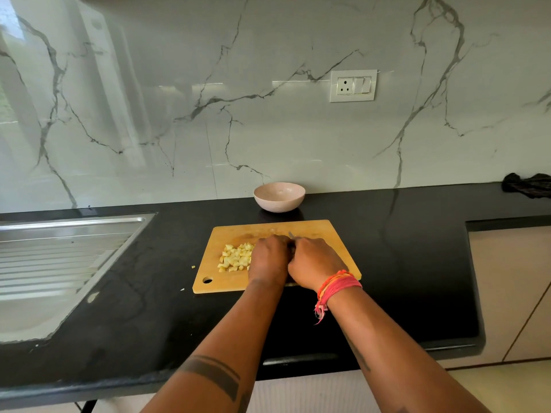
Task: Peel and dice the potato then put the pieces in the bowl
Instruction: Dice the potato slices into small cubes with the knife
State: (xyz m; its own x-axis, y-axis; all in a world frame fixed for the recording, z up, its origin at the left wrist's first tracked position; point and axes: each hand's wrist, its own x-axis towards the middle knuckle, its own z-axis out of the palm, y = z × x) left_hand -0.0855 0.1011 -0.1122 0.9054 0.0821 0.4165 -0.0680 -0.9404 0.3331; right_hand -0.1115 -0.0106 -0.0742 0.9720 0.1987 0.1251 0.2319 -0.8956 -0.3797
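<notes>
Pink bowl (pixel 279 196) behind wooden board (pixel 334 234).

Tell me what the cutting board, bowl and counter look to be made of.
Cutting board: likely wood or bamboo, matte tan with darker stains. Bowl: pale pink, matte and faintly speckled; perhaps ceramic or plastic, cannot tell which. Counter: black polished stone, probably granite, mirroring the wall's veins.

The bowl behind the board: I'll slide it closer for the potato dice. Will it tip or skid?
The bowl looks empty and probably light, so it would likely skid easily on the glossy black counter. Its wide, low shape suggests little tipping risk, though its narrower base might rock.
</notes>
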